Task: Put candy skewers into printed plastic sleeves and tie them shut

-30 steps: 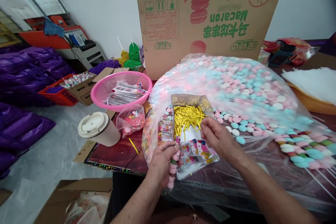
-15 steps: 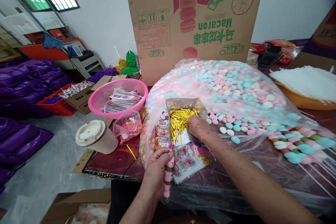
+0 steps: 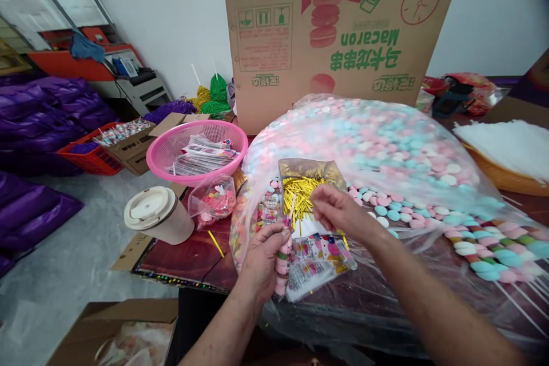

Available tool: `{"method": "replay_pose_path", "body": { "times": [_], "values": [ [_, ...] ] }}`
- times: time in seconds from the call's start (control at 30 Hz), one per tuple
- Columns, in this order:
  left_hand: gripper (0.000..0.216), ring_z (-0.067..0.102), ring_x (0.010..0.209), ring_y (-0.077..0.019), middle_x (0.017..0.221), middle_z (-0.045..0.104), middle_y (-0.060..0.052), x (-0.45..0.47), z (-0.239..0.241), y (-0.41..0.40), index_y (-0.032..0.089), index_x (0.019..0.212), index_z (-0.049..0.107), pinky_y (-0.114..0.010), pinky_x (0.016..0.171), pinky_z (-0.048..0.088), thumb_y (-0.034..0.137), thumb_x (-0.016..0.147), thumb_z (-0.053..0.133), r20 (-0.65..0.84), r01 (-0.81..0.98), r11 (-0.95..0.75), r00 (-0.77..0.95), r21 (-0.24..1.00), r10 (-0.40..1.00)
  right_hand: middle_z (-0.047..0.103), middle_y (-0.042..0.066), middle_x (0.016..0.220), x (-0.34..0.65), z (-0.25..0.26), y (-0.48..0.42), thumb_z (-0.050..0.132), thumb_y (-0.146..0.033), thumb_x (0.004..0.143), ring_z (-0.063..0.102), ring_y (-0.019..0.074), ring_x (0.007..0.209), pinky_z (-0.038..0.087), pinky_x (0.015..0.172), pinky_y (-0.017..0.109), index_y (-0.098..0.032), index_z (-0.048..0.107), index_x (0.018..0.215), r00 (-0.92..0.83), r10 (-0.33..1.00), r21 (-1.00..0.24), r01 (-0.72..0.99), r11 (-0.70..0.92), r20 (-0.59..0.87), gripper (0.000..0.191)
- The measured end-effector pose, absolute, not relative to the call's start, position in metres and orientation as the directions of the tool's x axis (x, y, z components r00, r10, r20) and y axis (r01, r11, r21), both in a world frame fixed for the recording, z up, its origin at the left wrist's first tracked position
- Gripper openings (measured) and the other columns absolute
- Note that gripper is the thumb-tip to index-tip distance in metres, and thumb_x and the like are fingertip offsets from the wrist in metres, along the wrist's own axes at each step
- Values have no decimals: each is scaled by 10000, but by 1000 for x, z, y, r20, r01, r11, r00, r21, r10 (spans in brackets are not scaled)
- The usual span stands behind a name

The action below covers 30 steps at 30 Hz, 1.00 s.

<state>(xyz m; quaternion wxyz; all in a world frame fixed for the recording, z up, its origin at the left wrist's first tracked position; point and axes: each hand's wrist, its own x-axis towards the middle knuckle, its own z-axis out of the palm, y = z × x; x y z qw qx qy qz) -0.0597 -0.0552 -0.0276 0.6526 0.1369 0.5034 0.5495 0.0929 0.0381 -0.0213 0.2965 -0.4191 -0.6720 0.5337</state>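
My left hand (image 3: 263,254) is closed round a wrapped candy skewer (image 3: 283,266), a stack of pink, brown and green discs with its wrapper gathered at the top and a pale stick end rising above. Just right of an open box (image 3: 312,168) of gold twist ties (image 3: 299,191), my right hand (image 3: 337,211) is raised with its fingertips pinched together; whatever lies in the pinch is too small to make out. Printed candy wrappers (image 3: 319,266) lie flat under and beside the left hand.
A big clear bag of pastel candies (image 3: 364,131) spreads behind the hands. Candy skewers (image 3: 497,246) lie at the right. On the left are a lidded cup (image 3: 160,214), a pink basket (image 3: 197,177) of wrappers and a small candy bag (image 3: 217,200). A Macaron carton (image 3: 274,97) stands behind.
My right hand has come out of the twist tie box and lifted slightly to the right. The left hand still grips the skewer, and the view has shifted a little.
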Motion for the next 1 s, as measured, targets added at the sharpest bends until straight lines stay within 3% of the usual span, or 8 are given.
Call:
{"method": "replay_pose_path", "body": {
  "times": [0.07,0.17,0.3,0.37,0.5,0.77,0.9,1.0],
  "values": [
    [289,377,297,-38,489,537,60,-55,-23,-52,165,792,597,-147,292,230,279,567,738,-487,-543,367,-91,755,868,503,-80,581,84,-26,19,473,-313,794,439,60,396,339,365,159,-202,459,939,-494,869,-970,225,95,-30,184],
    [264,347,279,-35,457,511,69,-46,-21,-50,159,761,585,-149,280,217,269,572,734,-453,-575,341,-59,744,889,516,-60,614,75,-36,3,426,-260,820,468,73,429,396,398,178,-184,446,1050,-321,947,-972,223,73,-3,242],
    [231,530,433,-90,644,633,19,-41,-22,-54,157,735,559,-186,368,387,188,584,730,-448,-704,273,-71,656,891,602,35,820,80,-45,-5,334,-216,867,617,140,635,539,572,295,-163,360,1196,-137,978,-960,209,185,159,335],
    [210,592,530,-122,757,664,-14,-43,-22,-56,144,727,566,-226,443,456,137,585,720,-482,-724,336,6,602,876,622,97,977,87,-48,-13,331,-159,865,635,187,855,539,749,367,-166,335,1272,-183,894,-814,369,448,409,407],
    [134,581,499,-141,551,607,-15,-44,-22,-59,121,733,600,-256,477,476,133,627,681,-513,-693,486,193,532,836,589,147,1173,99,-53,-32,342,-67,845,541,228,1114,480,911,410,-168,204,1402,-460,543,-331,464,822,703,583],
    [165,561,447,-118,506,614,-7,-30,-25,-61,120,701,614,-233,482,467,107,577,723,-480,-702,389,76,597,874,595,176,1167,112,-60,-44,344,-35,850,518,239,1146,498,899,420,-94,83,1442,-488,448,-188,491,850,749,649],
    [114,542,418,-108,476,599,-7,-25,-31,-54,104,676,624,-251,500,486,97,599,708,-471,-666,403,86,628,878,577,165,1196,111,-63,-39,322,-16,818,511,217,1155,501,903,393,-101,97,1437,-505,508,-285,455,844,698,664],
    [82,558,439,-116,518,615,-21,-27,-35,-46,100,663,612,-260,505,498,73,615,673,-483,-658,382,32,649,875,547,165,1236,112,-62,-20,345,19,742,517,201,1148,491,917,354,-87,247,1388,-561,606,-323,525,787,564,661]
  ]
}}
